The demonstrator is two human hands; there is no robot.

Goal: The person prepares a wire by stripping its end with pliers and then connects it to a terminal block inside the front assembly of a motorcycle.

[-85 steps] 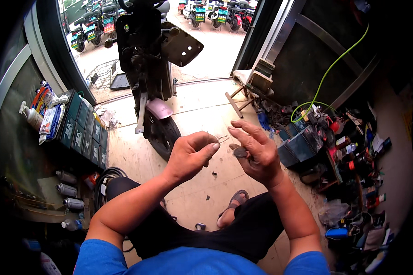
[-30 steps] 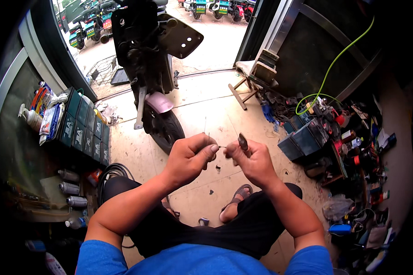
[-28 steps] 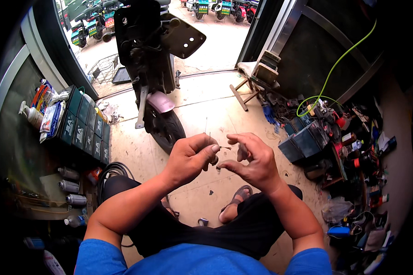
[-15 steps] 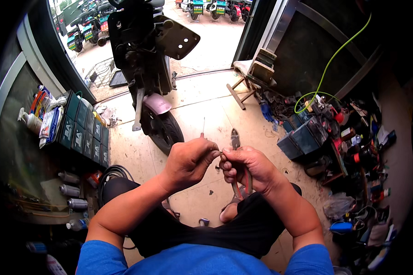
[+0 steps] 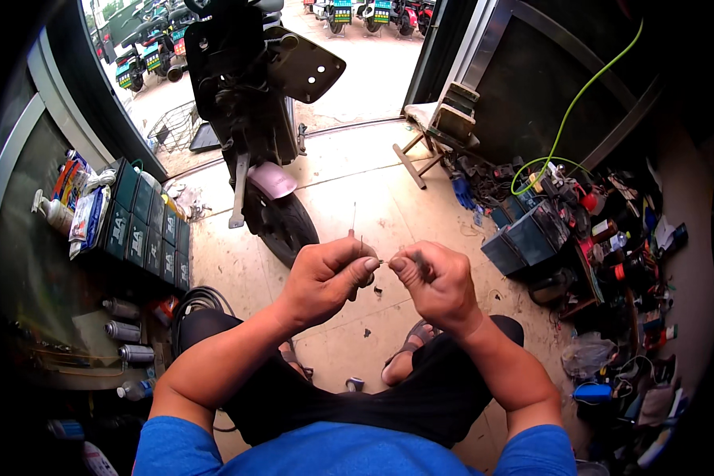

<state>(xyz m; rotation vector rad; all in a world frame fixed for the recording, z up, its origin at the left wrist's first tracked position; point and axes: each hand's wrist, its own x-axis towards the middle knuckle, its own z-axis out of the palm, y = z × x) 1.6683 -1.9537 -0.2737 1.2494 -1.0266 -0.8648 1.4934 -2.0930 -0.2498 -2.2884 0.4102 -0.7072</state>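
My left hand [image 5: 325, 282], in the middle of the view, is closed with thumb and finger pinched on a thin wire [image 5: 381, 262]. My right hand [image 5: 440, 289] is curled beside it, its thumb and finger at the wire's other end. Whether it also holds a tool is hidden. A thin rod [image 5: 354, 218] shows just beyond my left hand; I cannot tell whether it is held. Past my hands stands the dark frame of a scooter [image 5: 238, 87] with a tyre [image 5: 285, 230] and a pink curved piece [image 5: 274, 181].
Stacked batteries [image 5: 139, 230], spray cans [image 5: 120, 331] and a coiled hose [image 5: 194, 295] are on the left. A wooden stand [image 5: 444, 119], a green hose [image 5: 567, 111] and cluttered parts and batteries [image 5: 520, 246] are on the right. Parked scooters [image 5: 377, 20] show through the doorway.
Half a second ago pliers pointed up out of my right hand; now they are out of sight. My right hand has turned. Its fingers, spread apart shortly before, are pinched at the wire.
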